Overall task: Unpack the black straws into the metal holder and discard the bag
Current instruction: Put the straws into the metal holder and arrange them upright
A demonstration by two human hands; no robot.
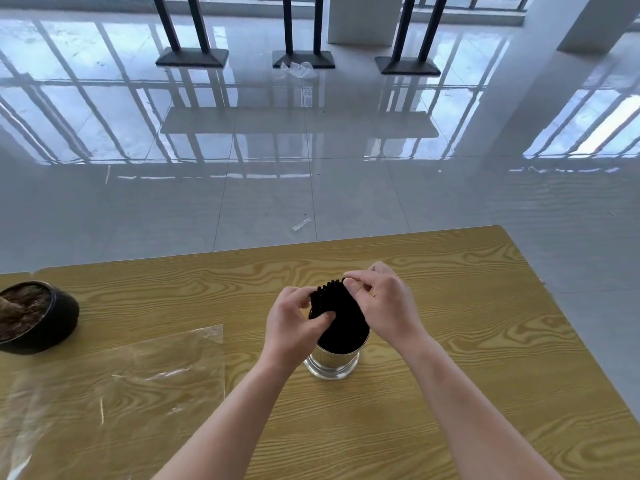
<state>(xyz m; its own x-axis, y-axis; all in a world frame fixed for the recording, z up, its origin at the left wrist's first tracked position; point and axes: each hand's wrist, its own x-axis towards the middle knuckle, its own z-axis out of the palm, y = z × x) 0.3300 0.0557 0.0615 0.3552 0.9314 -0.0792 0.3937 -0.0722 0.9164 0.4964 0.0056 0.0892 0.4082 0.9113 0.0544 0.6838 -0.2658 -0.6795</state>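
Observation:
A bundle of black straws (pixel 337 315) stands upright in the shiny metal holder (pixel 333 363) near the middle of the wooden table (pixel 485 306). My left hand (pixel 294 323) pinches the left side of the straw tops, thumb against the bundle. My right hand (pixel 382 301) grips the straws' upper right edge with bent fingers. The clear plastic bag (pixel 121 386) lies flat and empty on the table to the left, apart from both hands.
A dark round bowl (pixel 34 317) with brown fibrous filling sits at the table's left edge. Beyond the table's far edge is glossy tiled floor with a small clear wrapper (pixel 300 224), crumpled plastic (pixel 298 69) and black stand bases (pixel 192 57).

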